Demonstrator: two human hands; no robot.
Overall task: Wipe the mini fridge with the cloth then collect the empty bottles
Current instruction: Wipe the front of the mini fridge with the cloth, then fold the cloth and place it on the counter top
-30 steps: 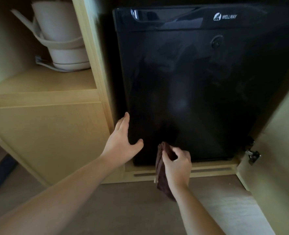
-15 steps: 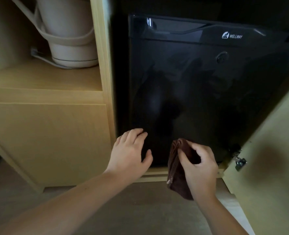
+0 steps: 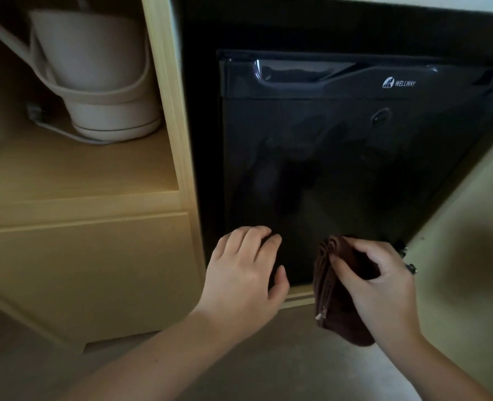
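Wiping seems unfinished: your right grip clutches the brown cloth at the mini fridge base; left grip loose; bottles not yet collected.

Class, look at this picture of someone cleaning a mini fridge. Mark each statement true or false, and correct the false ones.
1. The right hand holds a brown cloth. True.
2. The fridge door is open. False: it is shut.
3. The left hand holds a bottle. False: it holds nothing, and no bottle is in view.
4. A white kettle stands on the shelf left of the fridge. True.
5. The cloth is up at the fridge's top handle. False: it is down by the bottom edge of the door.
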